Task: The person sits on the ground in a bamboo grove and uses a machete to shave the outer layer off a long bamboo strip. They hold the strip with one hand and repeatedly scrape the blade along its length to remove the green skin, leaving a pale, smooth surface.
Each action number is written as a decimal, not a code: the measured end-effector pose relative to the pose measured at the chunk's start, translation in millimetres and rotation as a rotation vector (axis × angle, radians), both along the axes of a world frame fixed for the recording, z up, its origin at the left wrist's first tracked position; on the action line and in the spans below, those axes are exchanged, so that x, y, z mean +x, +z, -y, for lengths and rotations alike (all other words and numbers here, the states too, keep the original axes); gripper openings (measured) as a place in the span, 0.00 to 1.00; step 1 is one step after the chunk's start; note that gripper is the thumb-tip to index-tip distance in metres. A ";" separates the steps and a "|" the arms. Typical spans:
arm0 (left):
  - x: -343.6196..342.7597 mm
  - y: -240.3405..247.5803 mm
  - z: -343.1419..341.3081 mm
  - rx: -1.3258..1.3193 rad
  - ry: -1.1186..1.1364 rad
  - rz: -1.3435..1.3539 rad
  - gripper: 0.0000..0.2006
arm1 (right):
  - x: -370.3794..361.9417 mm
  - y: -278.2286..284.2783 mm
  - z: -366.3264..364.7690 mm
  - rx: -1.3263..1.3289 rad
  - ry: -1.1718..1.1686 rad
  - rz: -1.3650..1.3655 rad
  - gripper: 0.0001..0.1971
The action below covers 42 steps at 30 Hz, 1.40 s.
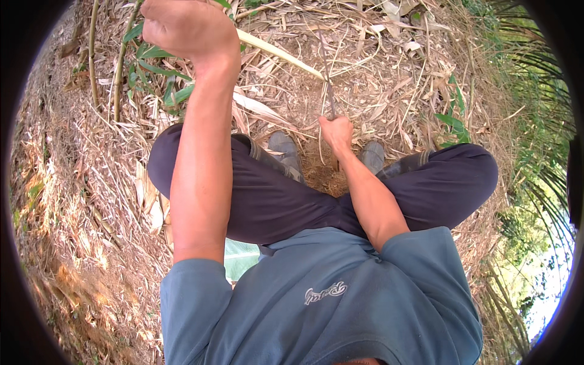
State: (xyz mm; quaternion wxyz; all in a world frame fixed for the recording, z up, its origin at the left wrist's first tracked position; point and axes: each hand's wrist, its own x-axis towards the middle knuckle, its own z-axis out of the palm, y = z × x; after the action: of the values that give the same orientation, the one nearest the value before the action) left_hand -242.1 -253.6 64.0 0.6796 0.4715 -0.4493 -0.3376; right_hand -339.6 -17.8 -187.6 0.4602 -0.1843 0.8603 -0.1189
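My left hand [190, 29] is raised high at the upper left, closed in a fist. A long, pale yellowish stalk [280, 52] comes out from behind its wrist and slants down to the right; the grip itself is hidden by the back of the hand. Low between my boots, my right hand [337, 131] is closed around the handle end of a long, thin dark knife [330, 94]. Its blade points away from me, seen nearly edge-on. The lower tip of the stalk meets the blade or lies just beside it; I cannot tell which.
Dry leaves and broken stems [389, 79] litter the ground. Thin upright canes [117, 79] and green leaves [161, 68] stand at the upper left. My dark boots [372, 157] are planted either side of my right hand. A green sheet [240, 258] shows beneath me. Foliage [526, 140] borders the right.
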 end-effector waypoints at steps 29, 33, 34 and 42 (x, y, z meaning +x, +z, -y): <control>-30.1 -37.8 64.6 -0.394 0.182 0.238 0.28 | 0.4 84.7 53.2 -0.402 0.010 0.068 0.16; -46.1 -32.2 47.9 -0.442 0.107 0.265 0.24 | -9.2 128.7 68.9 -0.502 -0.043 0.136 0.15; -43.8 -24.9 41.9 -0.432 0.106 0.279 0.23 | -11.3 120.1 66.1 -0.498 -0.007 0.115 0.14; -33.7 -26.5 47.7 -0.396 0.241 0.280 0.21 | -3.5 49.1 40.2 -0.284 -0.041 0.027 0.18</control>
State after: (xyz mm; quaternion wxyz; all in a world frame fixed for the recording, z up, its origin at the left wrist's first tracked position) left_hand -275.8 -301.3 37.5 0.7251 0.4215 -0.5369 -0.0913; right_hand -343.1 -58.0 -138.5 0.4384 -0.2283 0.8321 -0.2515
